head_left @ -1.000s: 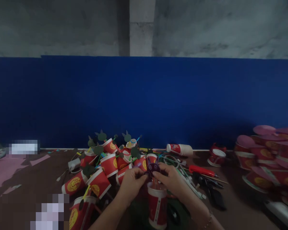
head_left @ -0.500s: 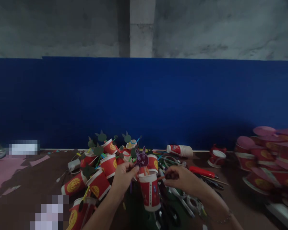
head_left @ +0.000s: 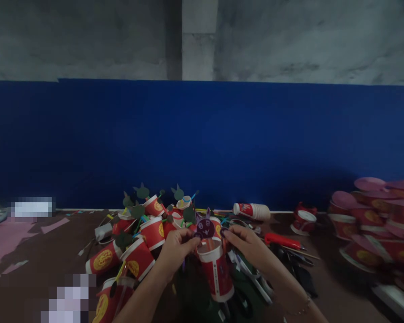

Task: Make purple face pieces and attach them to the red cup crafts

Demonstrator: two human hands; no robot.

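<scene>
A red paper cup (head_left: 217,278) with a white rim hangs tilted between my hands. Above its rim stands a dark purple rabbit-head cutout (head_left: 205,228) with a drawn face, and orange strips show inside the cup. My left hand (head_left: 177,250) pinches a small dark paper disc (head_left: 198,236) at the cutout's lower left. On the other side, the thumb and fingers of my right hand (head_left: 247,244) close on a second dark disc (head_left: 222,231). What joins the discs to the cup is mostly hidden.
Red cups (head_left: 138,258) with dark green rabbit cutouts are heaped at left. Stacked cups (head_left: 252,211) lie behind, near a red tool (head_left: 284,241). Black scissors (head_left: 244,303) lie below the cup. Pink-topped cups (head_left: 370,217) crowd the right; pink paper (head_left: 6,240) lies far left.
My right hand has shifted its hold so the dark disc now shows at its fingertips, higher and farther left. The rabbit cutout has moved slightly right, and the cup's base has swung right.
</scene>
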